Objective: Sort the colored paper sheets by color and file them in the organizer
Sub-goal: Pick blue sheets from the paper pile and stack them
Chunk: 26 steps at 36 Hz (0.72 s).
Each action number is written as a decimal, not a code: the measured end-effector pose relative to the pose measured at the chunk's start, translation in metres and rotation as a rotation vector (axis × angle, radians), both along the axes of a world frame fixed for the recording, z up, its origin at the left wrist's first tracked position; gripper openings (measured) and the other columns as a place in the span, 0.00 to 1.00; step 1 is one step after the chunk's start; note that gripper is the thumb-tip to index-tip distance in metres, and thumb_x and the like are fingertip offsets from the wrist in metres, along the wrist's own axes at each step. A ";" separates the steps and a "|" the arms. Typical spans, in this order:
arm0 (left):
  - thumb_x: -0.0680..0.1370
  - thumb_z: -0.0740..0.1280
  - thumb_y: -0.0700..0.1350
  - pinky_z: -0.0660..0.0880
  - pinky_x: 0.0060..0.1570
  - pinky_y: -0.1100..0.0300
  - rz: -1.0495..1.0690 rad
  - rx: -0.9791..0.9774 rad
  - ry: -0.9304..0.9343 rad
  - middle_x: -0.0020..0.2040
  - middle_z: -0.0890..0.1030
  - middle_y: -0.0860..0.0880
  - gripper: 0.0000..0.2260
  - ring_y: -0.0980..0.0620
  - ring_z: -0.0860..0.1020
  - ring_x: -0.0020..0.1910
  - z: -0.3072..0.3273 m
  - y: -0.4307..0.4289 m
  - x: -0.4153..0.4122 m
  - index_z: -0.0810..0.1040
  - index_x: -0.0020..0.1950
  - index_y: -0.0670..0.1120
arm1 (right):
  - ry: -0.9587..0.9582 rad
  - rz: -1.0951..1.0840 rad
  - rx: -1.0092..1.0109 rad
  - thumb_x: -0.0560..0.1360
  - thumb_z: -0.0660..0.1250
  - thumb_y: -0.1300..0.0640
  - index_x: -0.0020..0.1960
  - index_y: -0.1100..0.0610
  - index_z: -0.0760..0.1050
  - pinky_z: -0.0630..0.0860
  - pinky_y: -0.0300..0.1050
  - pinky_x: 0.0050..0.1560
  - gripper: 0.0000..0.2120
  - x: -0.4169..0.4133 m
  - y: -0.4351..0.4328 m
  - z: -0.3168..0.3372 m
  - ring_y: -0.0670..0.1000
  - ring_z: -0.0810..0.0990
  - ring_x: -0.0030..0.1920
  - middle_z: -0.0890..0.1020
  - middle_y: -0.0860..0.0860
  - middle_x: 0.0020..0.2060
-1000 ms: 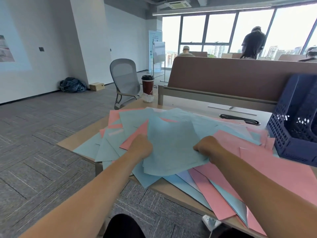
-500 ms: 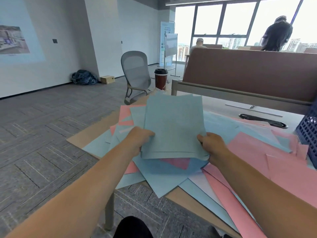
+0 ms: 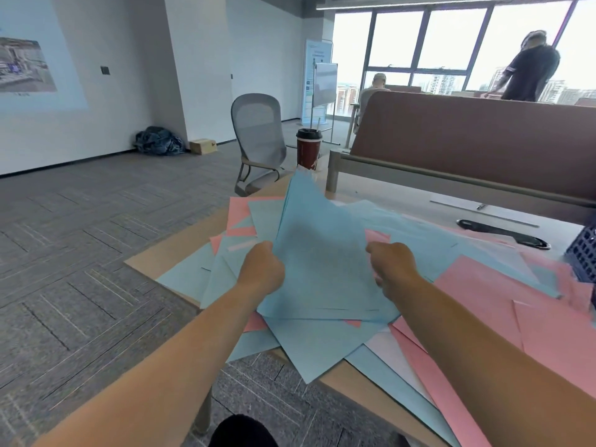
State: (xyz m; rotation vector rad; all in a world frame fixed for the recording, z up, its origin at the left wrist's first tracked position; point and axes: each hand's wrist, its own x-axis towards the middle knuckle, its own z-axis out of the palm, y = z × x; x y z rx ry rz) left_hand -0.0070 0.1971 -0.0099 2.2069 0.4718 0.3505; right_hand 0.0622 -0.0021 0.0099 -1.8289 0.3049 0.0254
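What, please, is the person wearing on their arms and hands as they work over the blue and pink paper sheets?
Nothing worn shows. The left hand and right hand are bare, without gloves. The left forearm and right forearm are uncovered to the frame edge: no sleeves, watch or bracelet. The fingers are mostly hidden, so rings cannot be ruled out.

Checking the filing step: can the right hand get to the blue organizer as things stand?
Probably yes, path-wise: only flat loose sheets lie between the right hand and the organizer at frame right. But it and the left hand both grip the blue stack.
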 end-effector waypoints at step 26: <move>0.75 0.64 0.36 0.70 0.44 0.58 0.029 -0.016 -0.034 0.50 0.80 0.42 0.09 0.43 0.77 0.49 0.006 -0.025 -0.011 0.77 0.54 0.40 | -0.108 0.084 -0.372 0.69 0.71 0.66 0.29 0.68 0.71 0.68 0.48 0.34 0.13 -0.006 -0.053 0.002 0.56 0.71 0.32 0.75 0.63 0.30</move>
